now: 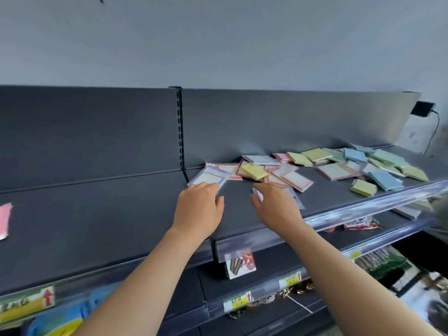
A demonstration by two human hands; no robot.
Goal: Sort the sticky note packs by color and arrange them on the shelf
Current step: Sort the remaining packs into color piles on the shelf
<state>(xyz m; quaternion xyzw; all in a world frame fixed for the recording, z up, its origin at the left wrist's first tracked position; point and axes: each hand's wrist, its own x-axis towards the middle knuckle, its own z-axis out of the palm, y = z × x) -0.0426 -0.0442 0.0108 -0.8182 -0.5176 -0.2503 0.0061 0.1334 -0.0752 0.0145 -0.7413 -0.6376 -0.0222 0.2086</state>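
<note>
Several sticky note packs in yellow [255,171], blue [383,179], green [386,156] and pink [297,180] lie scattered on the dark shelf [121,214], mostly to the right. My left hand [198,209] rests palm down with its fingertips on a purple-edged pack [209,177] at the heap's left end. My right hand [276,207] is curled around a clear-wrapped pack [294,198] just in front of the heap. A single pink pack [4,220] lies alone at the far left of the shelf.
An upright slotted post [179,127] divides the shelf's back panel. The clear price rail [351,212] runs along the front edge. Lower shelves hold snack packets [361,224] and yellow price tags [237,303]. A black box with a cable [423,108] hangs at the upper right.
</note>
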